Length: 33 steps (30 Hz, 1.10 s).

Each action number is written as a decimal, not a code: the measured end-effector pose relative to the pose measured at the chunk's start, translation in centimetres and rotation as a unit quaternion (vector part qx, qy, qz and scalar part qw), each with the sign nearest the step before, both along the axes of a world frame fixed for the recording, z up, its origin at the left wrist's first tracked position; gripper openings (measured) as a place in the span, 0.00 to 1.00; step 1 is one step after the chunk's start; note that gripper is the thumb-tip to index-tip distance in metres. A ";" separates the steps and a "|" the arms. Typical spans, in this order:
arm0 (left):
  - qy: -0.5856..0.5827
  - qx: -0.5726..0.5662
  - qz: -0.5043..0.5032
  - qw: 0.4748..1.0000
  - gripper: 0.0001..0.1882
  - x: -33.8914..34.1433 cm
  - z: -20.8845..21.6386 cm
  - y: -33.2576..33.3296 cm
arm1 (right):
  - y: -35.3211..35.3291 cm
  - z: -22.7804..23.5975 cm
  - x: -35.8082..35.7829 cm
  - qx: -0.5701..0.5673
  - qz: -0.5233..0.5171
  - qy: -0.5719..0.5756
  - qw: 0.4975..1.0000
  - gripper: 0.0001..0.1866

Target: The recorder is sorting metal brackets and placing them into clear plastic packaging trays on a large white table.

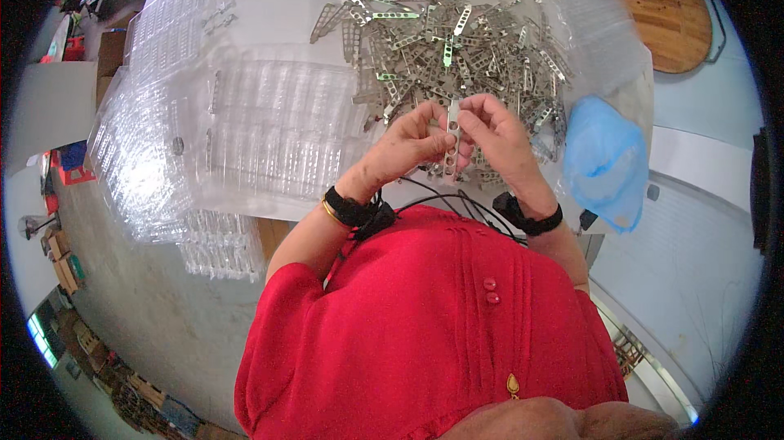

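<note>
Between both hands, at the near edge of the table, I hold a narrow flat metal strip with a row of round holes (452, 125), its long side pointing away from me. My left hand (412, 142) is closed on its left side, thumb across the strip. From the other side my right hand (498, 136) pinches it near the upper end. Just beyond the hands spreads a large loose heap of similar perforated metal strips (482, 56). Left of my left hand lies a clear plastic blister tray (278, 117) with long slots.
More clear trays (147, 154) are piled at the table's left, overhanging its edge. A crumpled blue plastic bag (606, 162) lies right of the hands, with clear sheets (592, 23) behind it. Black cables (445, 195) run between my wrists. A wooden round top (657, 7) stands at far right.
</note>
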<state>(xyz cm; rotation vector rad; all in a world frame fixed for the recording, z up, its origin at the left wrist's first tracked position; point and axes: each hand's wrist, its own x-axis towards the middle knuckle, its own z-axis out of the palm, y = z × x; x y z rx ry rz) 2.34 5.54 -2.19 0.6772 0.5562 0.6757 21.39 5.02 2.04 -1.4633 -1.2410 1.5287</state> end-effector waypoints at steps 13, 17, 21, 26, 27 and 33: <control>0.049 -0.019 0.151 0.987 0.07 -4.6 -3.3 0.5 | 3.1 -7.1 4.6 0.067 0.024 -0.198 0.978 0.08; 0.191 0.068 0.260 0.944 0.08 -9.8 -2.4 3.3 | 5.1 -9.2 5.2 0.102 0.004 -0.287 0.952 0.11; 0.242 0.120 0.317 0.909 0.09 -14.3 -2.1 5.9 | 7.2 -10.8 3.7 0.125 0.029 -0.324 0.937 0.10; 0.214 0.092 0.391 0.891 0.09 -14.6 -1.7 6.9 | 9.8 -14.9 2.8 0.230 0.097 -0.453 0.856 0.15; 0.182 0.075 0.393 0.898 0.09 -13.9 -1.9 6.5 | 10.3 -15.5 2.5 0.237 0.118 -0.503 0.823 0.17; 0.179 -0.001 0.315 0.932 0.10 -8.8 -3.3 2.1 | 12.6 -16.7 1.9 0.248 0.217 -0.584 0.742 0.15</control>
